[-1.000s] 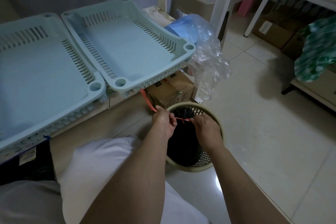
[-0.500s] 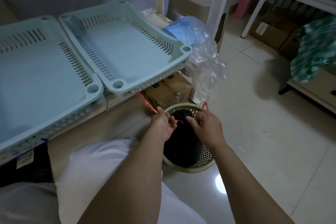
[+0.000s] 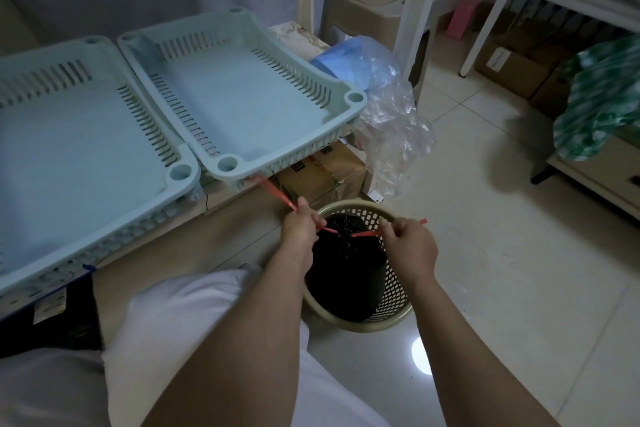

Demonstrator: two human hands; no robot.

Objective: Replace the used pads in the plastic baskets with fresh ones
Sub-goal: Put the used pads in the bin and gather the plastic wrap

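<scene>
Over the wastebasket (image 3: 360, 319): left hand (image 3: 300, 224) and right hand (image 3: 410, 242) each pinch a red drawstring (image 3: 363, 234) of the black bag (image 3: 346, 263), fingers curled tight. Two plastic baskets (image 3: 242, 94) far left on worktop, well apart.

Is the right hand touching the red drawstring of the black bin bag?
Touching. The head view shows the right hand pinching the red drawstring, which runs taut from its fingers to the knot on the black bin bag.
</scene>
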